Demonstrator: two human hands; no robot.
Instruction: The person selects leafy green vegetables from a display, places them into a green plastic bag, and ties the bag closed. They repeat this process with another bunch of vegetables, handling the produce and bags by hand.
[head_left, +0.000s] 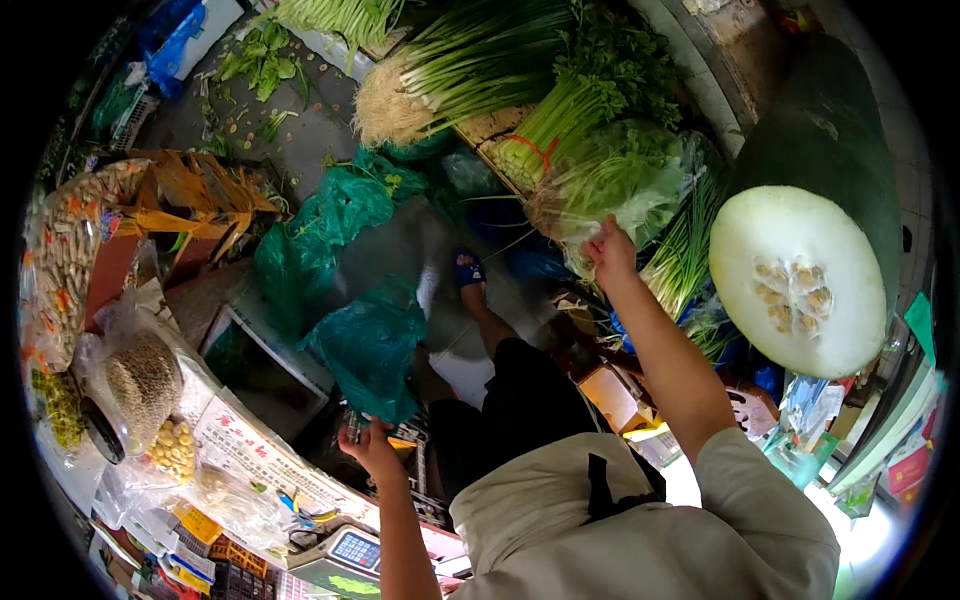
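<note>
My left hand (373, 450) pinches the edge of a thin green plastic bag (367, 337), which spreads away from it beside my leg. I cannot see whether anything is inside that bag. Out to the right, the fingertips of my right hand (613, 255) are at the near edge of a clear plastic bag (637, 172) of leafy green herbs. Whether they grip it or only touch it is unclear. Against that bag lies a bunch of celery (536, 146) tied with a red band. Thin green scallions (671, 274) lie just right of my right hand.
A large cut winter melon (799, 281) stands at the right. Long leeks with pale roots (394, 101) lie ahead. On the left are a digital scale (356, 551), pliers (304, 510), a bag of beans (142, 386) and a torn cardboard box (184, 199). Leaf scraps (259, 64) litter the floor.
</note>
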